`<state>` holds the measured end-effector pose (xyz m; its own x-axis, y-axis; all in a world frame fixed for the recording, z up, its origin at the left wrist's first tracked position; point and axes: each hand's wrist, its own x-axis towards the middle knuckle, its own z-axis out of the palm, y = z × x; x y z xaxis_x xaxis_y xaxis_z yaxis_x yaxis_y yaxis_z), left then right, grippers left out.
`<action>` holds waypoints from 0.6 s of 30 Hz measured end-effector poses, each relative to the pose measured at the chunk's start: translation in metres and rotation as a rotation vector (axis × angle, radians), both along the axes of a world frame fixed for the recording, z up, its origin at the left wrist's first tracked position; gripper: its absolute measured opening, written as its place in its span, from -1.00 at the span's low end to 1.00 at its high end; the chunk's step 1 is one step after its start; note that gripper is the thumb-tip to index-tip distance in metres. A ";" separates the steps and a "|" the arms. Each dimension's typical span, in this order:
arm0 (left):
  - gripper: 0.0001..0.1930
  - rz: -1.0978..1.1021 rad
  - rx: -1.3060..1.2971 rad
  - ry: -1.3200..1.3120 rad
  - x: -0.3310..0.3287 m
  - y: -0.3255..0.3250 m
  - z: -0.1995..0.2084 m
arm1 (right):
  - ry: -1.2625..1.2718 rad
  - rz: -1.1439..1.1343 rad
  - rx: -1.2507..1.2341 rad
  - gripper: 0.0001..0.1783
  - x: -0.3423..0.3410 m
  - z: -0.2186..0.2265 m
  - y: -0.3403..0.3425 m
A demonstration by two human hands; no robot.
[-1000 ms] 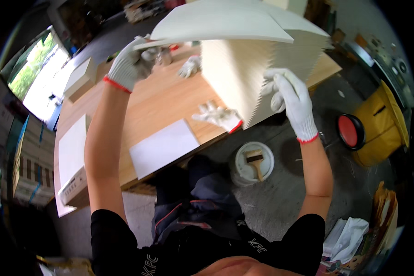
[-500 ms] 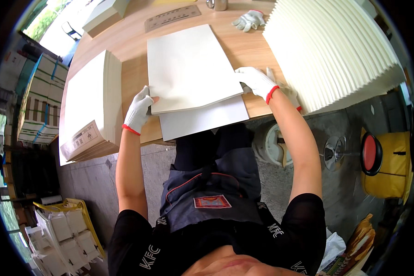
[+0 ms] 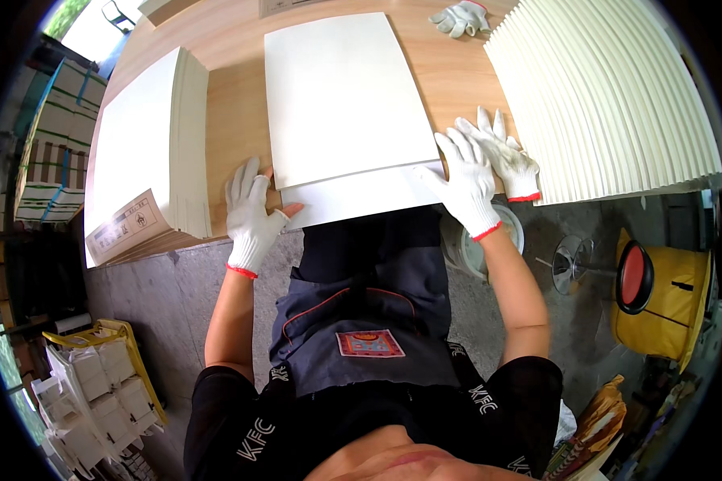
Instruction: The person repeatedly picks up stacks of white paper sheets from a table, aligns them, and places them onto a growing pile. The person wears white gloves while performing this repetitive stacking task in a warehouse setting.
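Observation:
A large white sheet or thin stack of paper (image 3: 349, 104) lies on the table in front of me, over another white sheet (image 3: 361, 196) whose front strip sticks out toward me. My left hand (image 3: 253, 210), in a white glove with a red cuff and bare thumb tip, rests beside the near left corner with its fingers apart. At the near right corner my right hand (image 3: 464, 180), gloved the same way, lies flat with fingers spread. Its thumb reaches over the lower sheet. Neither hand grips anything.
A pile of cream paper (image 3: 140, 144) with a printed label sheet stands at left. A tall fanned stack of cream sheets (image 3: 610, 104) rises at right. Loose white gloves lie by my right hand (image 3: 512, 164) and farther back (image 3: 461, 18). A round white bucket (image 3: 512, 232) stands below the table edge.
Both hands have let go of the upper paper's edges and opened. The paper now lies flatter, its near edge squarer to the lower sheet. The view has shifted slightly.

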<state>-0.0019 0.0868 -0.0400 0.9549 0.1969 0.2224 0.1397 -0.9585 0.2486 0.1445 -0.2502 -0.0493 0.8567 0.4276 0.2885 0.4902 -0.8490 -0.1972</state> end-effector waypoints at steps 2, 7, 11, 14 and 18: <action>-0.25 -0.020 -0.028 -0.012 -0.001 0.002 0.002 | -0.017 0.029 0.050 -0.19 -0.005 0.000 0.002; -0.26 -0.010 -0.026 0.021 -0.002 -0.001 0.008 | -0.031 0.040 0.065 -0.19 -0.004 0.002 0.003; -0.29 -0.055 -0.009 -0.016 -0.001 0.000 0.010 | -0.040 0.038 0.061 -0.18 -0.004 0.002 0.003; -0.32 -0.059 -0.017 0.002 -0.001 -0.002 0.011 | -0.043 0.045 0.059 -0.18 -0.003 0.000 0.003; -0.33 -0.043 -0.035 0.034 0.000 -0.003 0.014 | -0.069 0.059 0.061 -0.18 0.000 -0.004 0.002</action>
<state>-0.0019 0.0836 -0.0262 0.9696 0.1623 0.1833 0.1074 -0.9547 0.2775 0.1443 -0.2486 -0.0531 0.8081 0.4562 0.3726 0.5527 -0.8061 -0.2117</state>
